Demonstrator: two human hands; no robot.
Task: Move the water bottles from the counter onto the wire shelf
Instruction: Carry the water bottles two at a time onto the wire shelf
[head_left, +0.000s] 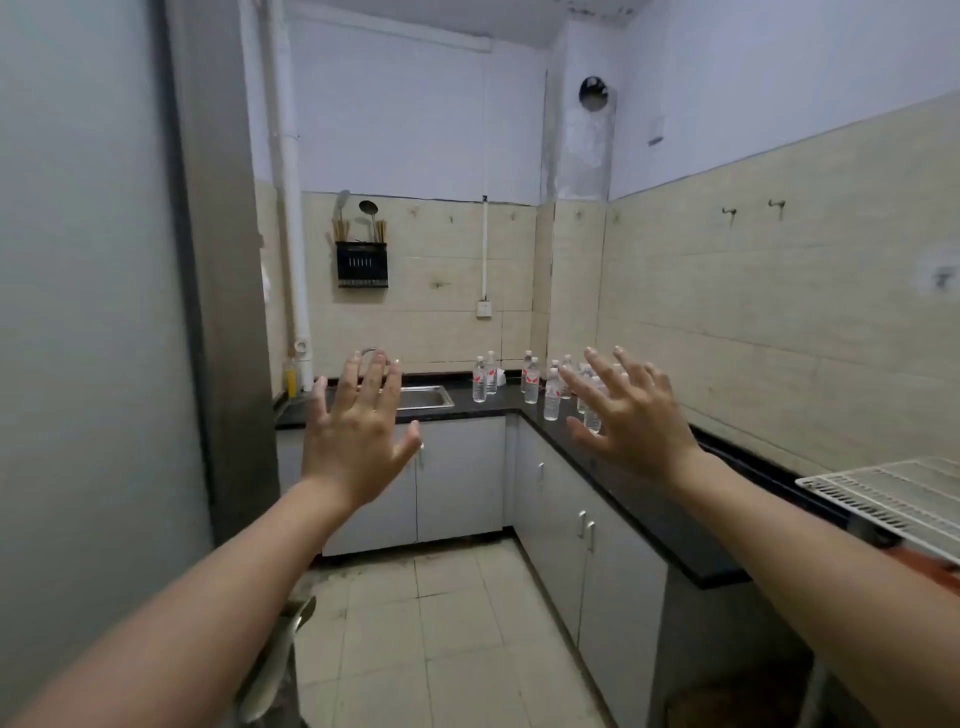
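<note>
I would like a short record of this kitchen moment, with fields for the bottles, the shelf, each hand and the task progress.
bottles: water bottles stand upright, grouped at the corner of the black counter, right of the sink
shelf: wire shelf at the right edge, no bottle visible on it
left hand: open, fingers spread, holds nothing
right hand: open, fingers spread, holds nothing
progress: no bottle moved yet, as far as visible

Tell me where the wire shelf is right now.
In the head view the white wire shelf sits at the far right edge, over the near end of the black counter, apart from the water bottles in the far corner.
</note>
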